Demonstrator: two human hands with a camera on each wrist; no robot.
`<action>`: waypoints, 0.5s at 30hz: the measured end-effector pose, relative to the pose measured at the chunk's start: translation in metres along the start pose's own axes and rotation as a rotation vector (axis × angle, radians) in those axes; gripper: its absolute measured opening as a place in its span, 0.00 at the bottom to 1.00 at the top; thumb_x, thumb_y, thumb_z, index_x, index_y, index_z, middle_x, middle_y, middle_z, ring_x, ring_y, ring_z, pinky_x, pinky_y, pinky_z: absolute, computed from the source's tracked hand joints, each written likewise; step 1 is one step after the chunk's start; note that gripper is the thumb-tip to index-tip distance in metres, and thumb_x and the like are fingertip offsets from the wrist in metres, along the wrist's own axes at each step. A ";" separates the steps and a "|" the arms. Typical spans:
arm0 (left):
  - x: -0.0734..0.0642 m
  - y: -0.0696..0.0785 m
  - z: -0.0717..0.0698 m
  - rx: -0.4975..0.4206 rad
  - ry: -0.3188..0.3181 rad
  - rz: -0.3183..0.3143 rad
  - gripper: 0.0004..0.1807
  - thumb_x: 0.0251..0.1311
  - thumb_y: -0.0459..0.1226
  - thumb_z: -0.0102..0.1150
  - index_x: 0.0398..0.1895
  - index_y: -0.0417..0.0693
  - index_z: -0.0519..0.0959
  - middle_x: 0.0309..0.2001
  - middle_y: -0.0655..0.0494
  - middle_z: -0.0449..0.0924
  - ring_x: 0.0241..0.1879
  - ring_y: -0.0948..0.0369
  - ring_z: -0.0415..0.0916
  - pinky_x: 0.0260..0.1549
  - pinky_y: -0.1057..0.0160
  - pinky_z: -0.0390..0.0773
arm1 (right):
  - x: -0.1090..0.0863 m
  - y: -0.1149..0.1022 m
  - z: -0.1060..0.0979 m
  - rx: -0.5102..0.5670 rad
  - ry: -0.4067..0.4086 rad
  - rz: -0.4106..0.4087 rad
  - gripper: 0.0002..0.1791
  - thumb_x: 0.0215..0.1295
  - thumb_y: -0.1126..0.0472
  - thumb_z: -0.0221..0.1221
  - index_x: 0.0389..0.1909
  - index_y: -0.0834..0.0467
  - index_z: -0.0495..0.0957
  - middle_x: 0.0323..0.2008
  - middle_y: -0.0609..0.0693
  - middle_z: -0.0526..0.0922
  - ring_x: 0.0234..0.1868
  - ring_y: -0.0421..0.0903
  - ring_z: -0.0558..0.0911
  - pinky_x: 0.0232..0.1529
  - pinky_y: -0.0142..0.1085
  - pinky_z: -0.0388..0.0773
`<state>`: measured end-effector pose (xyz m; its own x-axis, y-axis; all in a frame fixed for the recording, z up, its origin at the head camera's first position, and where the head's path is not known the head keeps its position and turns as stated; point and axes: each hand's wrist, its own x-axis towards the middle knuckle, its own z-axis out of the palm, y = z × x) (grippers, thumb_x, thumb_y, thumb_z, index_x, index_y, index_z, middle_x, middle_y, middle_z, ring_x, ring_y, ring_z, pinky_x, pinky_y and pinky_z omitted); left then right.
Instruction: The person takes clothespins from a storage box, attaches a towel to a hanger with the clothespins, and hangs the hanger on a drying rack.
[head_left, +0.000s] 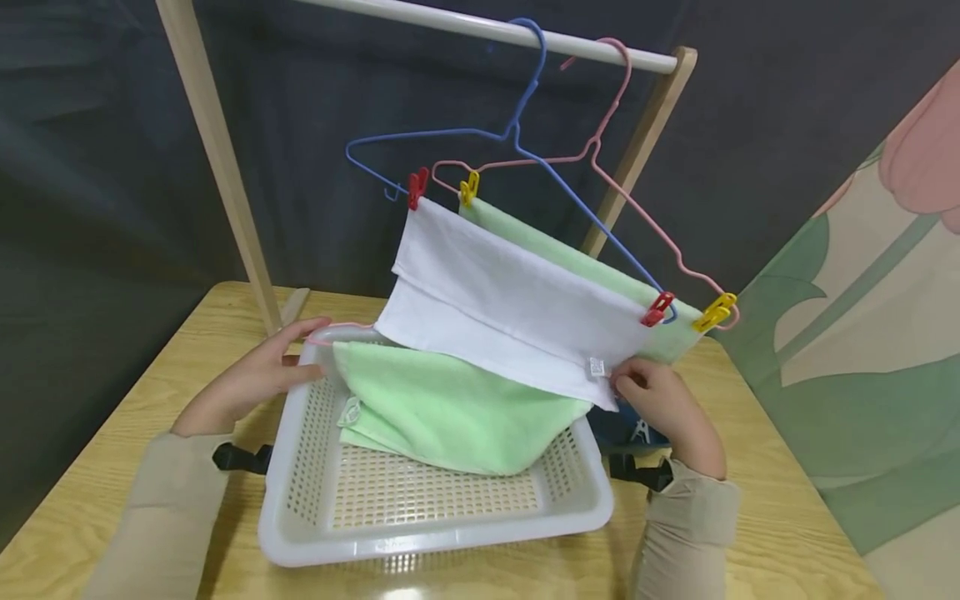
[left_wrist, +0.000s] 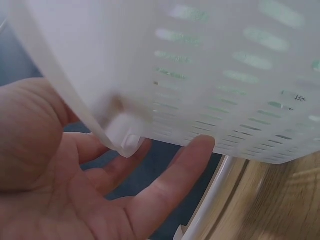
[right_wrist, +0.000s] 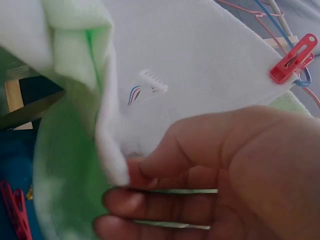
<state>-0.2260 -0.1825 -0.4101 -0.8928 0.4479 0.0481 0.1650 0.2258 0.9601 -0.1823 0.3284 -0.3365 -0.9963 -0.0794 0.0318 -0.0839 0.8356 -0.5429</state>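
Nearest, a perforated plastic basket (head_left: 435,542) contains a green towel (head_left: 457,412). The left hand (head_left: 258,375), fingers loosely extended, is at the basket's far-left corner. The right hand (head_left: 667,408) pinches a white towel (head_left: 517,292) near its lower right corner. Red clothespins (head_left: 657,308) secure that towel to a blue hanger (head_left: 516,127).

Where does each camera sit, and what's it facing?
Head: on the head, facing forward and down at the white basket, white towel and hanging bar; both sleeves, the left hand and right hand show.
Left wrist: on that wrist, looking closely at the basket's slotted wall; the left hand shows beside it.
Right wrist: on that wrist, looking at the white towel, which the right hand pinches.
Shared: head and right wrist both show the right hand and white towel.
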 end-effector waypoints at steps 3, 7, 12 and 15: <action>0.001 0.001 0.000 0.026 0.005 0.002 0.45 0.69 0.33 0.60 0.81 0.43 0.44 0.70 0.32 0.58 0.52 0.39 0.77 0.41 0.48 0.85 | 0.001 0.003 -0.002 0.010 -0.065 0.022 0.11 0.71 0.64 0.52 0.30 0.63 0.78 0.25 0.50 0.74 0.27 0.47 0.70 0.28 0.38 0.68; 0.001 0.000 0.002 0.068 0.012 0.016 0.44 0.69 0.33 0.60 0.80 0.41 0.44 0.70 0.32 0.58 0.51 0.39 0.78 0.39 0.49 0.85 | 0.001 0.009 -0.001 0.016 -0.121 0.036 0.09 0.70 0.65 0.51 0.31 0.65 0.77 0.25 0.50 0.73 0.27 0.47 0.71 0.28 0.39 0.69; 0.005 0.001 0.003 0.119 0.035 0.044 0.40 0.74 0.35 0.55 0.79 0.37 0.46 0.69 0.30 0.59 0.52 0.38 0.77 0.38 0.50 0.86 | 0.003 0.016 0.002 0.012 -0.101 -0.011 0.15 0.71 0.65 0.53 0.52 0.72 0.76 0.40 0.60 0.80 0.39 0.53 0.77 0.39 0.47 0.76; 0.007 0.001 0.004 0.153 0.064 0.038 0.36 0.77 0.39 0.51 0.78 0.35 0.48 0.67 0.28 0.61 0.52 0.37 0.77 0.38 0.50 0.86 | 0.006 0.019 0.006 0.009 -0.089 -0.039 0.19 0.70 0.66 0.55 0.57 0.73 0.74 0.49 0.66 0.80 0.46 0.58 0.79 0.47 0.54 0.78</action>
<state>-0.2299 -0.1754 -0.4096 -0.9088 0.4035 0.1063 0.2571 0.3408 0.9043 -0.1900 0.3408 -0.3517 -0.9869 -0.1598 -0.0214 -0.1219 0.8262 -0.5501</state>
